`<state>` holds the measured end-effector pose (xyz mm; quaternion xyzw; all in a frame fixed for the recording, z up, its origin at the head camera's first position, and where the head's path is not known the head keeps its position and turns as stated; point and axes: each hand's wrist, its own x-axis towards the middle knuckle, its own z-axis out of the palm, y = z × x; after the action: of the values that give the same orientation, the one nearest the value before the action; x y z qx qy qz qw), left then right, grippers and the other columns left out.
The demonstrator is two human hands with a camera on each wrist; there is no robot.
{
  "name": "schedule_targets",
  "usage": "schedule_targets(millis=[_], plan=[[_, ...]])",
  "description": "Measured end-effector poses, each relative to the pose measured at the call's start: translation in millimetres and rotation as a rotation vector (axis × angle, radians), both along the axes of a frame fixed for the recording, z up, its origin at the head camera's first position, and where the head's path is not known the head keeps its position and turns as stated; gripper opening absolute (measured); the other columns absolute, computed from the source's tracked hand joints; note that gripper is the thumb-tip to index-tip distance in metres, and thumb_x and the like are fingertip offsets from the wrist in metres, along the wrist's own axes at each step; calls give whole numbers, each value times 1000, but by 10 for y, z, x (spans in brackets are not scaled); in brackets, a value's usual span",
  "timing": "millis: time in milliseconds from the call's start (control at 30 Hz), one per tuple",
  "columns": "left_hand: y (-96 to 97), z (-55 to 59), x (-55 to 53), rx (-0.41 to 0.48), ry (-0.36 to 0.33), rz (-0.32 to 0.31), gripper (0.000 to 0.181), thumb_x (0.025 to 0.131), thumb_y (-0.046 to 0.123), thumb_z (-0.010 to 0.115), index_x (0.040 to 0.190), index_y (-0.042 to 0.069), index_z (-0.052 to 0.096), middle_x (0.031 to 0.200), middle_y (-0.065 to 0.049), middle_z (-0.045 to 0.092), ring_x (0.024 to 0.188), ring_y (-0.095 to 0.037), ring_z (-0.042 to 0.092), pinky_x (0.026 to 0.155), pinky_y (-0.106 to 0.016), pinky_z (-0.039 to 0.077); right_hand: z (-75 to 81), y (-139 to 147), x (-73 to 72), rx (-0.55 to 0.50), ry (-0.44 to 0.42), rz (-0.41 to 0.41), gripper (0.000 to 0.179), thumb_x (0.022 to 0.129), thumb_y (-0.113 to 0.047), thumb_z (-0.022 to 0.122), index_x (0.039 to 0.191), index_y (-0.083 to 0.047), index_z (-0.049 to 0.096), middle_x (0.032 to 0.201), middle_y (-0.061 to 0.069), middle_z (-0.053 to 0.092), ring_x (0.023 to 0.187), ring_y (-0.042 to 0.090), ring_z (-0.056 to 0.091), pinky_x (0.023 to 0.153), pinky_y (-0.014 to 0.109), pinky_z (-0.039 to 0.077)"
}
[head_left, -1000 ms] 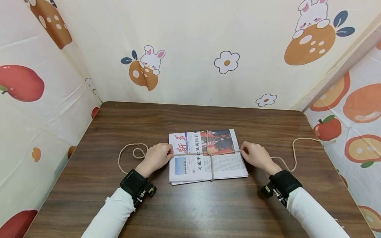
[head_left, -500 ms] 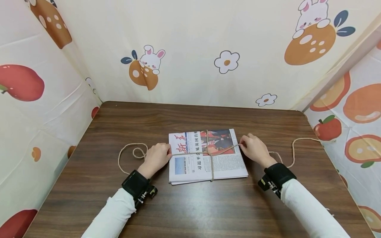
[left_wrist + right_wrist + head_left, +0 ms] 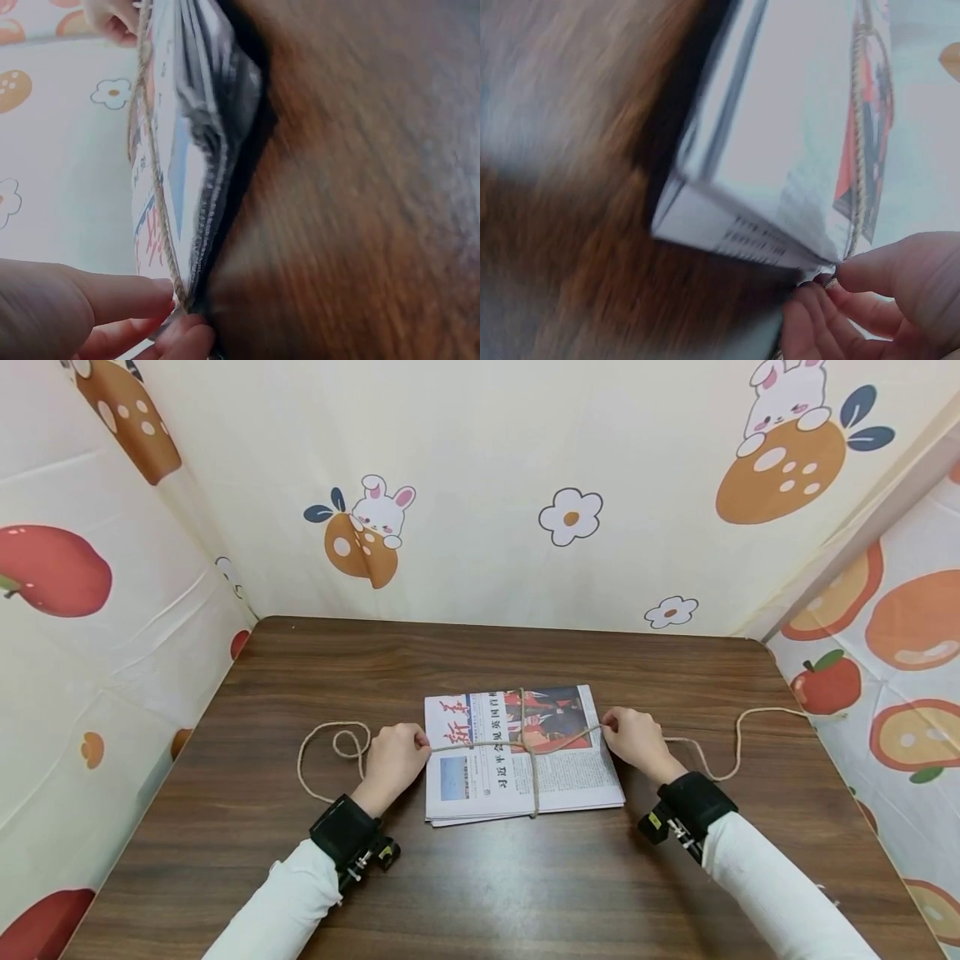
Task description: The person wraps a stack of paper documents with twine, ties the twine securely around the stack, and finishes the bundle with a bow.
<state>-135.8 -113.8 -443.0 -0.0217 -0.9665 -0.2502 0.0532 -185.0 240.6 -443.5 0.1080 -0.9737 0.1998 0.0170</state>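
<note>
A folded stack of newspapers (image 3: 577, 781) lies on the table with a thin beige twine (image 3: 535, 777) crossing over its top both ways. My left hand (image 3: 395, 756) pinches one length of the twine between thumb and fingers at the stack's left edge; the left wrist view shows the twine (image 3: 159, 176) running straight into those fingertips (image 3: 161, 289). At the right edge my right hand (image 3: 637, 742) pinches the other length, seen close up as twine (image 3: 859, 135) over the newspapers (image 3: 780, 97). The two lengths meet at the crossing near the middle of the top.
A loose end of twine curls on the wooden table (image 3: 480, 893) left of the left hand. The other tail trails right to the table's edge. Patterned cloth (image 3: 465, 427) hangs behind and at both sides. Each wrist wears a black strap (image 3: 697, 810) with a small camera.
My right hand has shifted slightly up and left, and the twine between it and the crossing now slants upward. My left hand has barely moved. The newspapers stay in place.
</note>
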Motion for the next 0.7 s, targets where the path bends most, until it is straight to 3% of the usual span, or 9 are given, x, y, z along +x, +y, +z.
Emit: schedule_targets(millis=[200, 367, 533, 700], plan=[[18, 43, -5, 87, -40, 63, 3, 76, 12, 70, 75, 9, 69, 68, -2, 65, 64, -18, 60, 62, -35, 47, 77, -11, 29, -107, -187, -84, 23, 89, -13, 53, 98, 4, 65, 80, 15, 66, 57, 16, 62, 52, 29, 47], [54, 105, -13, 183, -181, 74, 27, 78, 17, 70, 99, 1, 66, 83, -9, 68, 79, -23, 64, 72, -39, 48, 94, -19, 55, -215, -293, -148, 27, 90, -14, 51, 100, 6, 64, 80, 14, 65, 59, 14, 64, 54, 26, 52], [35, 139, -24, 393, -371, 158, 42, 79, 18, 69, 116, -1, 58, 98, -14, 68, 93, -24, 64, 76, -35, 50, 82, -36, 87, -310, -390, -203, 29, 91, -14, 51, 106, 9, 61, 90, 19, 63, 70, 16, 64, 60, 28, 54], [23, 157, -47, 646, -503, 246, 48, 81, 13, 67, 123, -4, 52, 112, -20, 62, 100, -26, 63, 81, -33, 50, 81, -39, 108, -347, -438, -214, 34, 92, -18, 50, 112, 9, 57, 102, 23, 60, 85, 24, 63, 65, 29, 54]])
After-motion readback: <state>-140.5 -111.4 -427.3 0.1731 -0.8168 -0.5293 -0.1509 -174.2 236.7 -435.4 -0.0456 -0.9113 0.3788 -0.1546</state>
